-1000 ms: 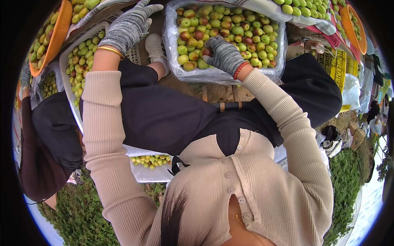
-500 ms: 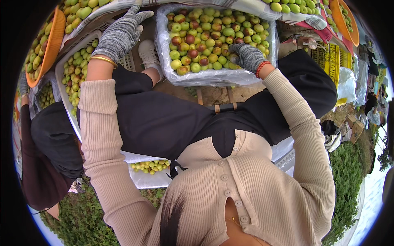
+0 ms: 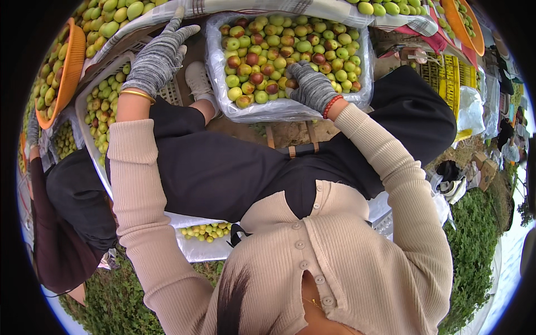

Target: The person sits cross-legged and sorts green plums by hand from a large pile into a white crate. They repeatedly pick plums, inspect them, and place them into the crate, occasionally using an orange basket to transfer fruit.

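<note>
Both my hands wear grey knit gloves. My right hand [image 3: 314, 86] is over the near side of a crate lined with clear plastic [image 3: 245, 114], which is filled with green and reddish-brown jujubes [image 3: 273, 42]. Its fingers curl downward, and a brownish jujube [image 3: 291, 84] shows between thumb and fingers; anything else in the palm is hidden. At the left, my left hand [image 3: 156, 62] reaches to the edge of a checked cloth [image 3: 195, 8]. Its fingers are stretched out and spread, with no fruit visible in them.
A pale crate of jujubes [image 3: 103, 111] stands by my left leg. Orange baskets [image 3: 71, 61] hold fruit at far left and far right. Yellow crates [image 3: 446, 84] are stacked at the right. Another person's dark-clothed leg [image 3: 78, 178] is close on the left. Green fruit lies on the cloth-edged surface ahead.
My right hand has moved left across the crate, with the brownish jujube still at its thumb. The left hand has shifted slightly left and down, fingers still spread.
</note>
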`<state>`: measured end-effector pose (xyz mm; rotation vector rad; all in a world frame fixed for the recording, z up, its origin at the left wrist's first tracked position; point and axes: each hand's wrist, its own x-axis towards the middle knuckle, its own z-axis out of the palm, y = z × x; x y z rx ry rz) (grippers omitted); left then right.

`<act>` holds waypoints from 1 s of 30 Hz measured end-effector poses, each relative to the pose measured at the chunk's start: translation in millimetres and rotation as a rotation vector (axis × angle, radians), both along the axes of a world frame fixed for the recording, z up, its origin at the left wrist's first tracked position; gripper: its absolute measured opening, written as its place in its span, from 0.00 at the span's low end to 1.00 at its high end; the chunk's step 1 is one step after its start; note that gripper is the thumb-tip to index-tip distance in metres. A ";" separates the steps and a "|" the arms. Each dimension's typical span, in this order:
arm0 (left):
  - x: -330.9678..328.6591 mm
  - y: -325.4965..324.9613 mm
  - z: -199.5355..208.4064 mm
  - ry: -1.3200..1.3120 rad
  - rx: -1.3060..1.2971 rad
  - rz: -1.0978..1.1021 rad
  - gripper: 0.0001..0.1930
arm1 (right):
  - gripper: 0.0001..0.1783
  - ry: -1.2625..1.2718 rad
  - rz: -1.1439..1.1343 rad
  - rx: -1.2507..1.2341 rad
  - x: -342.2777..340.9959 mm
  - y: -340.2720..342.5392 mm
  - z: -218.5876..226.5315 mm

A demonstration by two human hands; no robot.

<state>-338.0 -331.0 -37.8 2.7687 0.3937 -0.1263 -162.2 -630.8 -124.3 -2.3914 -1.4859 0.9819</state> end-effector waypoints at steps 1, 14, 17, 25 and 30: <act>-0.1 -1.1 0.3 0.064 -0.011 0.052 0.27 | 0.25 0.039 -0.006 0.071 -6.9 1.7 -0.9; 7.6 -8.0 11.1 0.206 -0.051 0.164 0.27 | 0.18 -0.319 -0.054 -0.105 76.1 -3.7 -12.4; 7.7 -8.0 9.5 0.196 -0.025 0.139 0.27 | 0.23 -0.166 -0.204 -0.039 93.2 -8.8 -15.8; 7.9 -7.4 10.5 0.191 -0.045 0.136 0.27 | 0.16 0.394 -1.099 0.241 184.2 -32.2 -6.5; 8.7 -9.5 11.8 0.206 -0.050 0.161 0.27 | 0.21 -0.044 -0.605 0.050 149.1 -28.6 -25.7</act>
